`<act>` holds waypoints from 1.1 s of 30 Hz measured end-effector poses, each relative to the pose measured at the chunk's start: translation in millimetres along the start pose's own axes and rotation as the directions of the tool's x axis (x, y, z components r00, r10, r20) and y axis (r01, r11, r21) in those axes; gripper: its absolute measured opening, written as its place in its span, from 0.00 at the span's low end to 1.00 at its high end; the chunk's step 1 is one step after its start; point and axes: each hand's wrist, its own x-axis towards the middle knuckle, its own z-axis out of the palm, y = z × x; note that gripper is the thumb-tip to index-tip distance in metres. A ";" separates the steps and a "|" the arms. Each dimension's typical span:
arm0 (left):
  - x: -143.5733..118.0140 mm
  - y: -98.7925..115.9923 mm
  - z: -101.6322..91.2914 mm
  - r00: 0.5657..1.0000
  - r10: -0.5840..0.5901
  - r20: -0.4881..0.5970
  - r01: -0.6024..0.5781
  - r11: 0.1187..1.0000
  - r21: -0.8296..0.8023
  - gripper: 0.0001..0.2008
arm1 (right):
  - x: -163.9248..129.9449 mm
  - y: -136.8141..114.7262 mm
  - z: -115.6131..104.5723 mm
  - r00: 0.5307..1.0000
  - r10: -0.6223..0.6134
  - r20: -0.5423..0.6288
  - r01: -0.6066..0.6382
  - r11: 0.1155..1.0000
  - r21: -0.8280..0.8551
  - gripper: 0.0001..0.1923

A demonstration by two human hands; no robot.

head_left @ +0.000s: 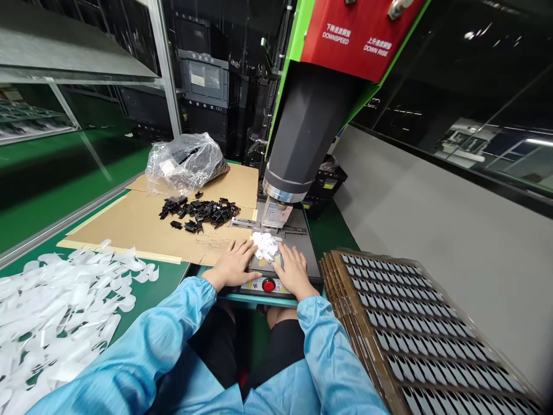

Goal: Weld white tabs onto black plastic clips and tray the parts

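press point(302, 115): "DOWNSPEED", "DOWN RISE" | left hand point(233, 266), right hand point(292, 271): flat, spread, empty, flanking white pieces point(265, 244)

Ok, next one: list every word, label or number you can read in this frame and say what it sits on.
"DOWNSPEED", under a line of Chinese characters: red panel of the press machine.
"DOWN RISE", under another line of Chinese characters: same red panel.
Label on the grey crate: too blurred to read.
Yellow warning stickers by the red button, between the left hand and right hand: too small to read.
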 end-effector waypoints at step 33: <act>103.6 -15.8 -24.7 0.905 -0.112 -0.410 -0.008 0.960 -0.280 0.21 | 100.5 8.2 -12.0 0.957 0.105 -0.271 -0.001 0.934 0.358 0.27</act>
